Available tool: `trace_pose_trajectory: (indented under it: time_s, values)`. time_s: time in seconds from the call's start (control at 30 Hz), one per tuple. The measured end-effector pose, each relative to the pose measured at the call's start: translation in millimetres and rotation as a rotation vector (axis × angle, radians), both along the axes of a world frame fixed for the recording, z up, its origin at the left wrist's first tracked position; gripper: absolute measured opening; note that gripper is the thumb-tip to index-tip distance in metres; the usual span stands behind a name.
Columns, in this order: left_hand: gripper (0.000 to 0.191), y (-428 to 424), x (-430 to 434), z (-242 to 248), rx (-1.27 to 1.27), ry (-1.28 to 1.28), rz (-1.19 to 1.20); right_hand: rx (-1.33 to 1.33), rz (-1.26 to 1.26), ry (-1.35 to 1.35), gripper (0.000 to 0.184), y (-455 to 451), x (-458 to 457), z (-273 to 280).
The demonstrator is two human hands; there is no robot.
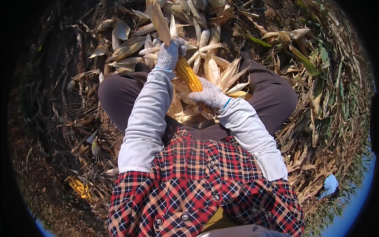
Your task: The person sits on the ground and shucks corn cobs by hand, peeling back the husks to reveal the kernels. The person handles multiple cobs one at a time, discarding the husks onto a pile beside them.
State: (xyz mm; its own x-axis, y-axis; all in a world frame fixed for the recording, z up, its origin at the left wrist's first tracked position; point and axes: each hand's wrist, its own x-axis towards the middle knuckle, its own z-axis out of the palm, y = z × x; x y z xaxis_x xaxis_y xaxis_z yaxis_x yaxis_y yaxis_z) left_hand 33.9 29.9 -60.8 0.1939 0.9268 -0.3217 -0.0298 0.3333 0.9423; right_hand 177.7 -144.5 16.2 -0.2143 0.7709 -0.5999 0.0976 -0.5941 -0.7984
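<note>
A yellow ear of corn (188,74) slants between my two hands, its kernels bare. My left hand (170,53), in a pale knitted glove, is closed round its upper end, where dry husk leaves (159,20) stick up past the fingers. The lower end rests in my right hand (209,93), gloved the same way, with the thumb along the cob; the fingers beneath are partly hidden. Loose dry husks (180,111) lie below the hands, between my bent legs. More opened husks (228,74) spread just beyond my right hand.
Unhusked corn ears (204,38) and dry husks are heaped ahead. Cut corn stalks with leaves (319,77) lie along the right side. A small pile of yellow ears (80,188) is at the lower left. A light-blue object (329,185) lies at the lower right.
</note>
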Motion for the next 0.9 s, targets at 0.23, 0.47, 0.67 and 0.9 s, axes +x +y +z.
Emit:
trace_pose_trajectory:
  time_s: [0.23, 0.47, 0.67, 0.9]
  values:
    - [0.028, -7.9, 9.1, 22.9, -0.104, -0.288, 0.225, 0.044, -0.031, 0.229, 0.08, -3.4, 0.5, -38.5]
    - [0.04, 15.2, -25.8, 6.4, -0.231, -1.061, 0.226, -0.123, -0.147, 0.6, 0.076, -11.7, 1.4, -39.0]
    - [0.039, 9.7, -24.3, 39.8, -0.19, -0.9, 0.498, -0.011, -0.396, 0.59, 0.051, 6.1, 4.6, -40.3]
    - [0.036, -19.2, -9.2, 9.7, -0.303, -0.355, 0.159, 0.258, -0.279, -0.247, 0.064, 17.1, 14.4, -36.0]
